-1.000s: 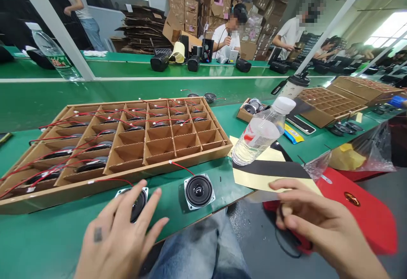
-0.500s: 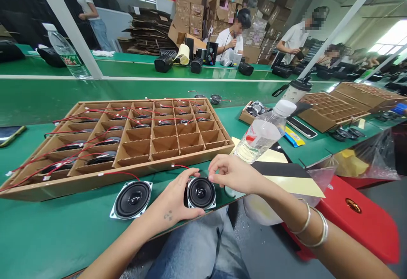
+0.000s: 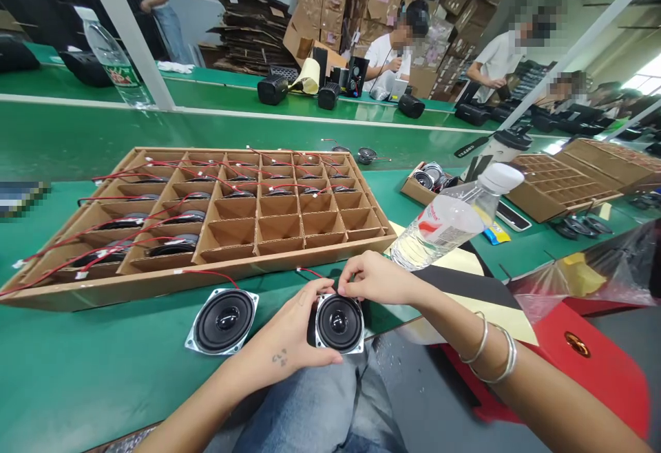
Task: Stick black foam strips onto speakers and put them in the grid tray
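A square-framed speaker [image 3: 339, 325] with a black cone lies face up at the bench's near edge. My left hand [image 3: 289, 332] grips it from the left, thumb along the lower edge and fingers at the upper left corner. Above its top rim, my right hand [image 3: 376, 278] is closed in a pinch, fingertips touching the rim; whatever is between them is too small to make out. A second speaker [image 3: 226, 322] rests face up left of my left hand, its red wire running up to the box. A short red wire with a white plug [image 3: 308, 271] shows behind my left fingers.
A divided cardboard box [image 3: 258, 264] behind my hands holds several wired speakers; some front-right compartments are empty. Right of it stand a water bottle [image 3: 449, 222], a small box of speakers [image 3: 421, 188] and black-and-yellow sheets [image 3: 478, 284]. A red stool [image 3: 593, 370] is at lower right. Co-workers sit beyond.
The camera view has shifted slightly. My right fingertips have moved left along the speaker's top rim. My left hand keeps its grip on the same speaker.
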`<state>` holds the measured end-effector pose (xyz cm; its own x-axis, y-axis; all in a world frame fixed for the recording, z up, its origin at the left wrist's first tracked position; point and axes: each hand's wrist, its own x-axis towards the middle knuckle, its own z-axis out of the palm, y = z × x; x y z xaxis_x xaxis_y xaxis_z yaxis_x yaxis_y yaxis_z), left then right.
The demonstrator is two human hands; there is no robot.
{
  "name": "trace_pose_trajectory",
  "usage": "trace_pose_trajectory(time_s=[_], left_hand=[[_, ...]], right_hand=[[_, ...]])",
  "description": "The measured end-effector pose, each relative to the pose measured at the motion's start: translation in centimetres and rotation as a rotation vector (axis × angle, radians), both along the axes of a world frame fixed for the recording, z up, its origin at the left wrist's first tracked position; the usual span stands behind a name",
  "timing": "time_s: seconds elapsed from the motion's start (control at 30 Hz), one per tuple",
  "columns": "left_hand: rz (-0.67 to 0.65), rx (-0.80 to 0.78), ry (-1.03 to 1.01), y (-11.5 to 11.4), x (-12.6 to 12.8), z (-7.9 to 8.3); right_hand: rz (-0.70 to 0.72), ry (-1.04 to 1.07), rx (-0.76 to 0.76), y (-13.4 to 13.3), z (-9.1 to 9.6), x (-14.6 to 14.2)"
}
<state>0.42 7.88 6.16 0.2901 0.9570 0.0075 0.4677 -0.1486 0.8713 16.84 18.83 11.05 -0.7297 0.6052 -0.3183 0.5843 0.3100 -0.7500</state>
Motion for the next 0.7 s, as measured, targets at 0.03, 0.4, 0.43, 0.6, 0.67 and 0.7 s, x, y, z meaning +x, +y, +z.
trace_pose_trajectory(time_s=[0.03,0.4,0.43,0.6,0.67,0.7], left_hand=[[0.002,-0.005,0.001,0.01,0.0,0.01],[-0.004,-0.043,-0.007,0.04,-0.07,0.05],[-0.004,-0.037,-0.008,0.03,-0.08,0.02],[-0.003,-0.018,-0.014,-0.03,-0.06,-0.15],[-0.005,-0.021,-0.015,-0.04,-0.02,-0.12],[-0.004,-0.021,-0.015,-0.04,0.0,-0.08]], right_hand=[[0.003,0.006,-0.008,0.08,-0.08,-0.03],[-0.001,0.039,-0.092,0.59,-0.55,0.06],[-0.002,0.037,-0.089,0.6,-0.56,0.05],[0.006,0.02,-0.08,0.53,-0.35,-0.05],[0.008,0.013,-0.079,0.48,-0.15,-0.08],[0.008,0.005,-0.074,0.46,-0.03,-0.09]])
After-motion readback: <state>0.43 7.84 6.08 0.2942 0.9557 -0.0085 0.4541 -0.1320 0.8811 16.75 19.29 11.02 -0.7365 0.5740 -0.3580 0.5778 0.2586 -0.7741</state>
